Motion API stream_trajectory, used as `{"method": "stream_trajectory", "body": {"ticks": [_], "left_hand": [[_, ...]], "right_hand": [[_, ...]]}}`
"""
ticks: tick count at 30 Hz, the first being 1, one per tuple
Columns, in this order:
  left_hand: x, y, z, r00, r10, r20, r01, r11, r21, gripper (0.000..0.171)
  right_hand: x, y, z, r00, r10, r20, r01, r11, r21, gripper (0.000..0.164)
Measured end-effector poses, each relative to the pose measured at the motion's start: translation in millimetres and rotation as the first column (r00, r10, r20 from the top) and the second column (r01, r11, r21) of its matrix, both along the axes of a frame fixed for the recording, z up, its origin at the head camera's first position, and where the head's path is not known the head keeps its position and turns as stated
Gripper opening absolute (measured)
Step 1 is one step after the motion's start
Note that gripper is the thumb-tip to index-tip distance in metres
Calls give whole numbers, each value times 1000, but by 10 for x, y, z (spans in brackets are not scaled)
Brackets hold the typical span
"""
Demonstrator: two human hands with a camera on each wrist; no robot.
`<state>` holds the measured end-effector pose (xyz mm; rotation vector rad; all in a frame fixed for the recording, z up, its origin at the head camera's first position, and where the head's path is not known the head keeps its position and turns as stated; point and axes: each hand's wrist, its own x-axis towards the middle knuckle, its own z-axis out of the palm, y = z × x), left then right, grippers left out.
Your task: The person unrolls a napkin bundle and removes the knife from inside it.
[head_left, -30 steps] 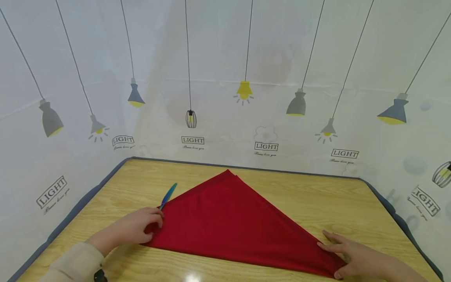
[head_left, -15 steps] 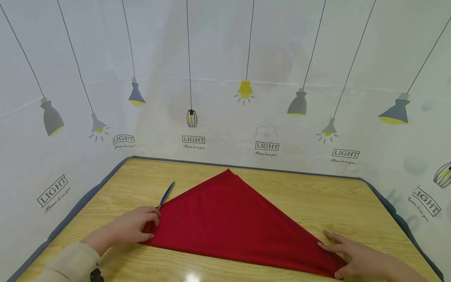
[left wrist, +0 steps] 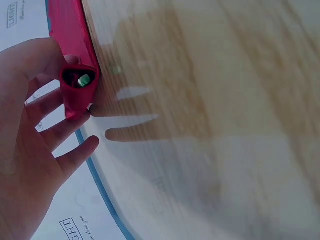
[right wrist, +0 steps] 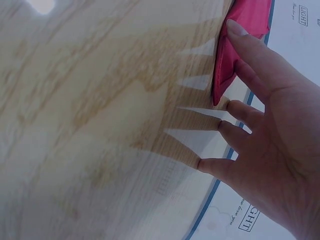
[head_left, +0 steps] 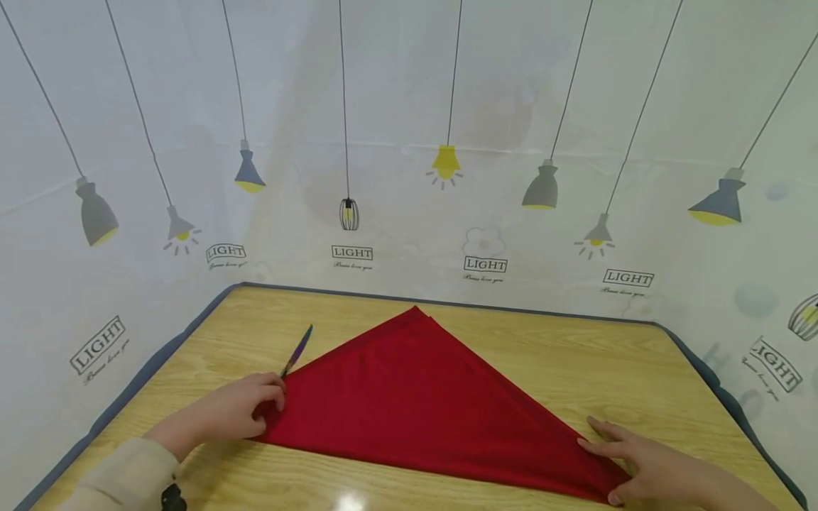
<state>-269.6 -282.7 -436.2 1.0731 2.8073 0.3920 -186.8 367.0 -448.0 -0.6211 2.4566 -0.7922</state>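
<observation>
A red cloth [head_left: 415,397], folded into a triangle, lies on the wooden table with its peak pointing away. My left hand [head_left: 239,406] grips its left end with curled fingers. There the cloth forms a small roll [left wrist: 81,95], and something shiny and green [left wrist: 84,80] shows inside its open end. A table knife [head_left: 297,350] with an iridescent blade sticks out beyond my left fingers at the cloth's upper left edge; its handle is hidden. At the right corner my right hand [head_left: 652,468] rests with spread fingers, its thumb [right wrist: 239,31] and index finger touching the cloth.
The wooden table [head_left: 549,348] has a dark blue edge band [head_left: 447,303]. A pale curtain [head_left: 396,92] printed with hanging lamps stands around its back and sides. A light sleeve [head_left: 131,472] covers my left forearm.
My left hand has shifted slightly to the left, and the knife has moved with it, its blade turning from bright blue to darker. The right hand has stayed in place.
</observation>
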Motion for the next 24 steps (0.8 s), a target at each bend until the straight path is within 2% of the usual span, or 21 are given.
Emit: {"method": "stream_trajectory", "body": {"ticks": [3, 10, 20, 24], "left_hand": [[-12, -28, -5, 1000, 5, 14, -5, 1000, 3, 29], [-19, -78, -8, 1000, -5, -22, 5, 1000, 1, 18], [-11, -149, 4, 1000, -30, 0, 30, 1000, 10, 23], [-3, -158, 18, 1000, -17, 11, 17, 1000, 14, 25]], "right_hand": [[16, -21, 19, 999, -30, 19, 30, 999, 17, 67], [55, -49, 64, 998, -51, 29, 50, 998, 38, 67], [63, -52, 62, 998, -57, 31, 56, 998, 18, 68], [58, -49, 63, 997, -63, 51, 62, 998, 3, 67]]}}
